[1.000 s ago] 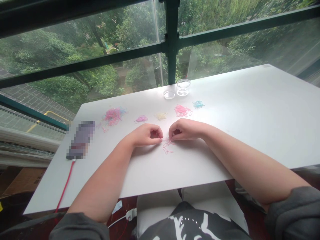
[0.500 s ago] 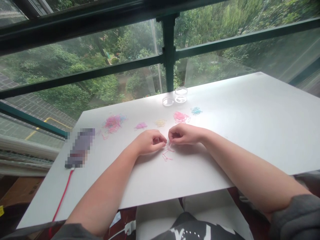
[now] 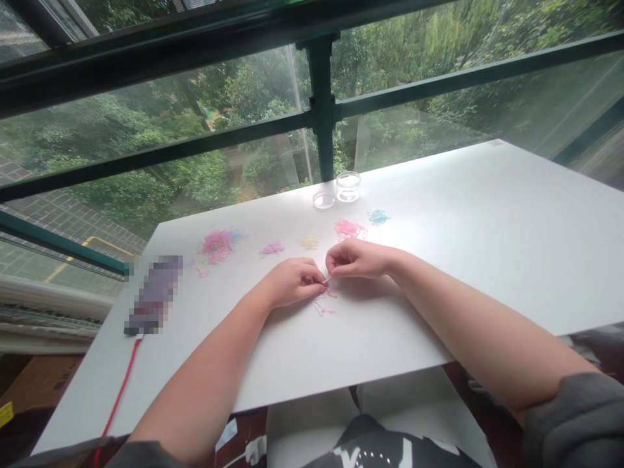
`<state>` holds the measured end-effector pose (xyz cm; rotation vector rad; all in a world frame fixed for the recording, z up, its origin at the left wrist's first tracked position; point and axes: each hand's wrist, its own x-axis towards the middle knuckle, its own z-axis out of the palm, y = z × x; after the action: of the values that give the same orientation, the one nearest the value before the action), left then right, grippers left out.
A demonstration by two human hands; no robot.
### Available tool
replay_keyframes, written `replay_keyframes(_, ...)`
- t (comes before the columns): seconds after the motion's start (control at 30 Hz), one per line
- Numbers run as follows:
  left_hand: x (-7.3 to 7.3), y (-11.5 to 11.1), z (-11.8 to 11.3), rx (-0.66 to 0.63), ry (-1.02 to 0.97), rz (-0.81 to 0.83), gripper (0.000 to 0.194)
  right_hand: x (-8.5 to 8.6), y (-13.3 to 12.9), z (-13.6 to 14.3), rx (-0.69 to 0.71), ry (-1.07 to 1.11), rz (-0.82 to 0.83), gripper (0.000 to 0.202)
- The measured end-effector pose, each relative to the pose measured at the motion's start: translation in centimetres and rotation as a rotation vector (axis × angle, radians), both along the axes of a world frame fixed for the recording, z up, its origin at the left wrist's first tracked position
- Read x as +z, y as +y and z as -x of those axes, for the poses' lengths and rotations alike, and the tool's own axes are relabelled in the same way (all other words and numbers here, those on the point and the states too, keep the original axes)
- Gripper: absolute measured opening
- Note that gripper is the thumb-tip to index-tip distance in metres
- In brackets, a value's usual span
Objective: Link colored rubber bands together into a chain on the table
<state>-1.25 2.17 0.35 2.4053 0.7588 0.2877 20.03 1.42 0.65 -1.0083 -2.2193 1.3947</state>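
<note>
Over the middle of the white table, my left hand (image 3: 297, 282) and my right hand (image 3: 355, 259) meet at the fingertips. Both are closed in a pinch on a thin pale pink band (image 3: 327, 278) stretched between them. Just below the fingertips lie a few loose pink bands (image 3: 322, 308), partly hidden by my left hand. Beyond my hands are small piles: purple bands (image 3: 272, 248), yellow bands (image 3: 309, 242), pink bands (image 3: 349, 229) and teal bands (image 3: 379, 216). A larger mixed pile (image 3: 219, 244) sits farther left.
A clear round jar (image 3: 348, 188) and its lid (image 3: 324, 201) stand at the far edge of the white table (image 3: 478, 227), by the window. At the left lies a blurred phone (image 3: 155, 296) with a red cable (image 3: 119, 396).
My fingertips have come closer around the pale band, with my left fingers nearer the right ones. The view has shifted slightly; the piles look unchanged.
</note>
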Motion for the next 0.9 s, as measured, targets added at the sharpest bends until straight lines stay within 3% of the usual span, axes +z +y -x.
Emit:
replay_keyframes(0.27, -0.2, 0.4, 0.4, 0.029, -0.119, -0.013, 0.021, 0.0, -0.1, 0.2, -0.023, -0.035, -0.072, 0.010)
replay_keyframes(0.4, -0.3, 0.5, 0.4, 0.085, -0.163, -0.057, 0.014, -0.2, -0.2, 0.6, -0.068, -0.044, -0.126, 0.009)
replay_keyframes(0.9, -0.3, 0.7, 0.4, 0.140, -0.193, -0.115, 0.012, -1.4, -0.3, 1.2, -0.169, 0.067, -0.180, 0.004)
